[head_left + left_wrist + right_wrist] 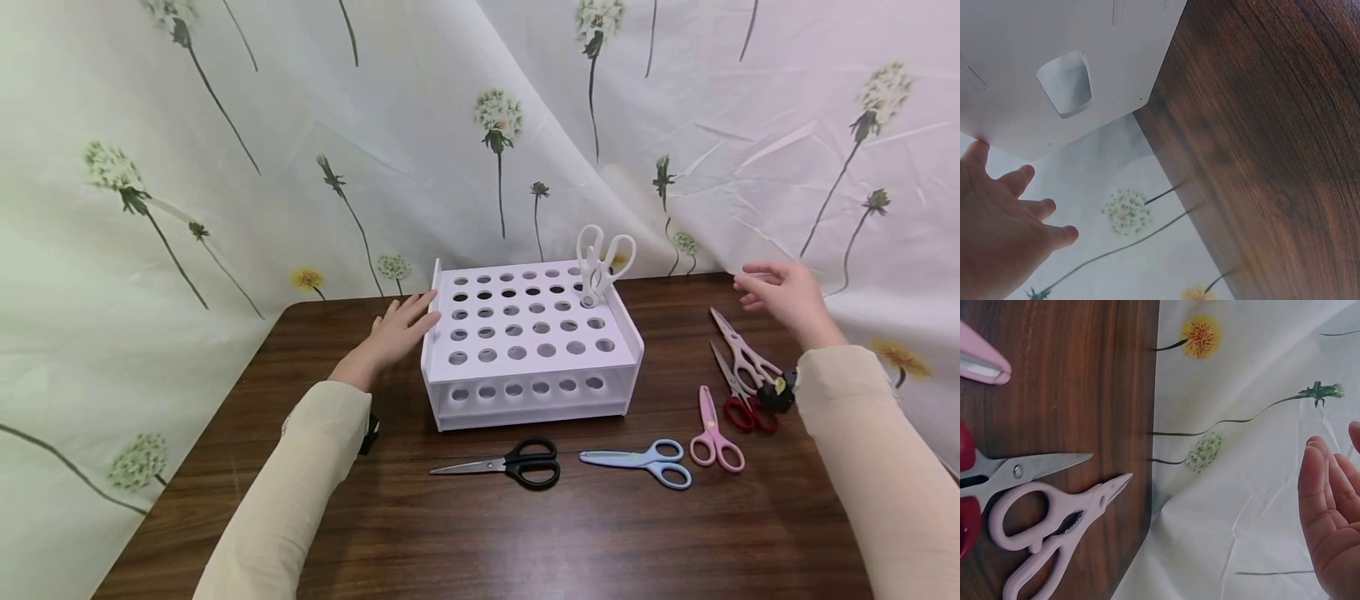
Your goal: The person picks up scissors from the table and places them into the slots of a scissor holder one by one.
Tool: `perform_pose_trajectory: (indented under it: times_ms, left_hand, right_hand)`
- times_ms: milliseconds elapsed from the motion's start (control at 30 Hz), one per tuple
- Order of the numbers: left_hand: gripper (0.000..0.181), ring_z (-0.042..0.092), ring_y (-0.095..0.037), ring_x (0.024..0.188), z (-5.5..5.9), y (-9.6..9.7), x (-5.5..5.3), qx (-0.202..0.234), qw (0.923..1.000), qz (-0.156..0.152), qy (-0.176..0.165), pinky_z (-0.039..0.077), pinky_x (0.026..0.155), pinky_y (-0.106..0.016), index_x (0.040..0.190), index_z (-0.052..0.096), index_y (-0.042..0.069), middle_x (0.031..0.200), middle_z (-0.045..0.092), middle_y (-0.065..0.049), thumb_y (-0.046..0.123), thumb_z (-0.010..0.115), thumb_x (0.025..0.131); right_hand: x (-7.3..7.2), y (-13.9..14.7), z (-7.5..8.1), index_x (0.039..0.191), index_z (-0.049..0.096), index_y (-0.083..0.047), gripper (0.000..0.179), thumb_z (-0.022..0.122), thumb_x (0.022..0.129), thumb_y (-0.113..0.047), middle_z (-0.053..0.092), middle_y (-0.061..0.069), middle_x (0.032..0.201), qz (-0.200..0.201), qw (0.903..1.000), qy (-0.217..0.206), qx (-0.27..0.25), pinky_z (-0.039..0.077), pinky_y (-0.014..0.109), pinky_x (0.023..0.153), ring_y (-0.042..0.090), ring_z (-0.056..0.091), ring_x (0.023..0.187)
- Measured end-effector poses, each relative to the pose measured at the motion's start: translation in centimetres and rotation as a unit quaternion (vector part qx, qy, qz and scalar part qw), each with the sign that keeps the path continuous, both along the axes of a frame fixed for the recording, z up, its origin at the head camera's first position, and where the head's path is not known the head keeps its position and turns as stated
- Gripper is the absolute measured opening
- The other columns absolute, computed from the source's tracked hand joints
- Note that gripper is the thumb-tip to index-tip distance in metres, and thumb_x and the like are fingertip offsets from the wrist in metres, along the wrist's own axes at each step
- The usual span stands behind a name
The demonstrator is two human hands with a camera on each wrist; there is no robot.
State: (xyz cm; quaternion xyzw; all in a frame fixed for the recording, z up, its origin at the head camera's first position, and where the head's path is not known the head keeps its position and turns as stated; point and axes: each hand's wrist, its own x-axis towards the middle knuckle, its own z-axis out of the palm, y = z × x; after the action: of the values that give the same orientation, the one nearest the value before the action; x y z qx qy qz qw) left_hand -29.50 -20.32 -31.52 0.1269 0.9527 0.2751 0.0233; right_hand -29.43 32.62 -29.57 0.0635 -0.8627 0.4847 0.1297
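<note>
A white rack (525,367) with rows of round holes stands at the back middle of the table. White-handled scissors (602,267) stand upright in a hole near its back right corner. My left hand (397,333) touches the rack's left side panel (1116,69) with its fingertips, fingers spread. Over the back right of the table hovers my right hand (787,300), holding nothing, its fingers loosely bent. Below it lie pale pink scissors (1063,525) and red-handled scissors (1022,472). Pink scissors (712,433), light blue scissors (645,458) and black-handled scissors (517,463) lie in front.
The dark wooden table (465,542) runs back to a white curtain (420,125) printed with dandelions. A black wrist device (777,392) on my right wrist partly covers the handles of the pale pink scissors.
</note>
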Motion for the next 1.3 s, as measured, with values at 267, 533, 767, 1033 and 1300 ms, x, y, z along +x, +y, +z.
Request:
perform_pose_trajectory:
  times_ms: [267,533,767,1033,1300]
  left_hand:
    - [0.061,-0.005,-0.039,0.136,0.0,-0.1,0.1,0.007,1.0,-0.005,-0.001,-0.003,0.102,-0.06,0.149,0.018,0.023,0.152,0.011,-0.015,0.052,0.029,0.096]
    - [0.062,-0.005,-0.039,0.136,0.1,-0.2,0.2,0.009,1.0,-0.001,-0.005,-0.003,0.102,-0.06,0.149,0.017,0.024,0.152,0.011,-0.015,0.053,0.028,0.096]
    - [0.061,-0.003,-0.041,0.135,0.0,-0.1,0.2,0.006,1.0,-0.002,0.003,-0.002,0.102,-0.06,0.149,0.018,0.023,0.151,0.012,-0.016,0.053,0.028,0.096]
    - [0.061,-0.004,-0.039,0.136,-0.1,-0.1,0.2,0.012,0.9999,-0.003,0.003,-0.003,0.102,-0.06,0.149,0.018,0.024,0.152,0.011,-0.014,0.053,0.028,0.096]
    - [0.062,-0.003,-0.039,0.136,-0.1,-0.1,0.1,0.01,0.9999,-0.002,0.003,-0.003,0.102,-0.06,0.149,0.017,0.024,0.152,0.012,-0.014,0.054,0.028,0.096]
  right_hand:
    - [0.6,1.1,-1.3,0.121,0.044,0.014,0.048,0.056,0.093,-0.023,0.061,-0.025,0.073,-0.007,0.9994,-0.019,-0.026,0.05,0.018,0.057,0.0,0.061,0.059]
    - [0.7,2.2,-2.2,0.125,0.042,0.017,0.057,0.055,0.093,-0.028,0.065,-0.015,0.081,-0.019,0.9989,-0.042,0.011,0.049,0.017,0.06,0.001,0.061,0.062]
    - [1.0,3.1,-3.5,0.124,0.039,0.02,0.053,0.055,0.093,-0.02,0.06,-0.022,0.076,-0.004,0.9986,-0.052,-0.006,0.051,0.022,0.059,0.001,0.06,0.061]
    - [1.2,4.4,-4.6,0.124,0.039,0.019,0.053,0.057,0.093,-0.019,0.067,0.007,0.091,0.005,0.997,-0.068,0.036,0.052,0.026,0.061,0.003,0.06,0.063]
    - [1.8,5.3,-5.6,0.123,0.039,0.02,0.05,0.058,0.092,-0.014,0.065,0.017,0.094,0.02,0.9944,-0.092,0.047,0.053,0.03,0.062,0.005,0.06,0.065]
